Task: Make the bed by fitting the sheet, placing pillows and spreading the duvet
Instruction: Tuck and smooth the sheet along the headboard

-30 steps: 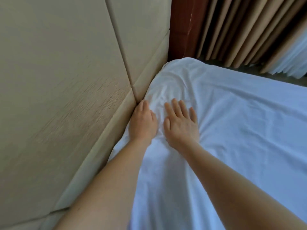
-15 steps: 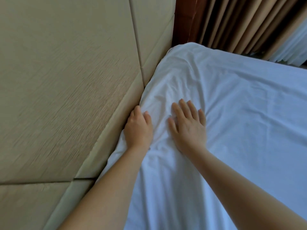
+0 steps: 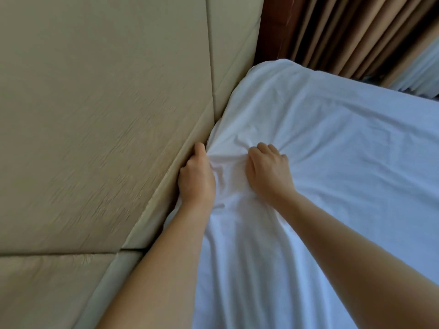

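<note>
Left hand [image 3: 196, 179]: clenched on the edge of the white sheet [image 3: 332, 162], pressed against the padded headboard [image 3: 107, 115]. Right hand [image 3: 268, 172]: just beside it, fingers curled, bunched sheet fabric gripped. Sheet lay puckered around both hands; brown curtain [image 3: 344, 32] hung behind.

Two grips show: one left grip [image 3: 196, 180] and one right grip [image 3: 268, 172], with two bare forearms behind them. There is one white sheet [image 3: 332, 162]. Three padded wall panels [image 3: 107, 115] are visible, along with one dark wooden post [image 3: 273, 27], one brown curtain [image 3: 344, 36] and one pale curtain [image 3: 422, 70].
</note>
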The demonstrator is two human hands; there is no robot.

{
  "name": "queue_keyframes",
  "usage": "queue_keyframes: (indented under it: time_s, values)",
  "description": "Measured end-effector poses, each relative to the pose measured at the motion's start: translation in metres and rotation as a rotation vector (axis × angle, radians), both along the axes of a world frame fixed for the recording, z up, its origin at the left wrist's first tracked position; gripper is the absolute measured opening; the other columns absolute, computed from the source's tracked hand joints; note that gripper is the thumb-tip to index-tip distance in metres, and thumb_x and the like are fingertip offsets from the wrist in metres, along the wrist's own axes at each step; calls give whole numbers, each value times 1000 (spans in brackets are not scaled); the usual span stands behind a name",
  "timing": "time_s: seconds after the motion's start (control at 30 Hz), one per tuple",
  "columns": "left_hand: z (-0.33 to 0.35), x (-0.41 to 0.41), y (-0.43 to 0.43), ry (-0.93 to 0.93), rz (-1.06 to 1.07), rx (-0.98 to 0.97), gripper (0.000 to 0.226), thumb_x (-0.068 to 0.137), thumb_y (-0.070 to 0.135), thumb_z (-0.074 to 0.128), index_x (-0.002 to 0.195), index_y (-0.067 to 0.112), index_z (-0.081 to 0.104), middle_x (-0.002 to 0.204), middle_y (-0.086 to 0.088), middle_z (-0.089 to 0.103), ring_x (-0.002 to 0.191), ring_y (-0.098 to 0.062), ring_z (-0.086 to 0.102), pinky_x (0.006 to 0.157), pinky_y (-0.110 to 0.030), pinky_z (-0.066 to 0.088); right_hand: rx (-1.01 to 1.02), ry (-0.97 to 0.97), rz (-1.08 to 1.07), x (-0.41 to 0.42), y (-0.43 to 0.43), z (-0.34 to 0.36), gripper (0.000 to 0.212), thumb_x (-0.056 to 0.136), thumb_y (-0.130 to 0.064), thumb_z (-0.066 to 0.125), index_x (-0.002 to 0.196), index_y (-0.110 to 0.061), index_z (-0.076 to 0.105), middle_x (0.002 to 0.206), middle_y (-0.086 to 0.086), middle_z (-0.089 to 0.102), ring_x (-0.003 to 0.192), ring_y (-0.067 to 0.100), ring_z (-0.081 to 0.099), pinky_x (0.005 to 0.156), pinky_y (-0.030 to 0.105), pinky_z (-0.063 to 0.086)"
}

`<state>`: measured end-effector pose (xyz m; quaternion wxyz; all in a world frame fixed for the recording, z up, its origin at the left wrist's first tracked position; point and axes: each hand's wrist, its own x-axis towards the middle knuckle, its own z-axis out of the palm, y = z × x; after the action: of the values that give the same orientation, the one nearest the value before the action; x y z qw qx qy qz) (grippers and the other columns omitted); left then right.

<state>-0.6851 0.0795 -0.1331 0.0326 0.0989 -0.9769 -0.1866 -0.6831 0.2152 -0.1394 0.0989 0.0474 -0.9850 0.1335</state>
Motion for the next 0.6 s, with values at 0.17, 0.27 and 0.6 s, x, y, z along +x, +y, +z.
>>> queue_keyframes:
  time_s: [0.17, 0.27, 0.6]
  values:
    - [3, 9, -6, 42, 39, 24, 17, 97, 6, 36, 112, 1, 43, 104, -20, 65, 94, -43, 60, 69, -45, 40, -187, 125, 20, 13, 0, 2, 14, 76, -11, 38, 65, -9, 46, 66, 8, 50, 61, 29, 53, 57, 31, 27]
    - [-5, 19, -3, 56, 34, 160, 25, 98, 12, 35, 120, 4, 44, 113, -19, 62, 102, -40, 59, 70, -41, 37, -150, 82, 93, 44, -11, -12, 19, 85, -17, 40, 86, -15, 58, 101, 2, 63, 101, 25, 58, 86, 40, 34]
    - [-42, 110, -43, 234, -335, 13, 43, 92, 35, 42, 122, 9, 57, 128, -10, 57, 115, -27, 53, 93, -40, 40, -121, 13, -207, 104, -37, -28, 42, 80, -38, 46, 116, -15, 53, 139, 6, 50, 134, 19, 31, 110, 44, 19]
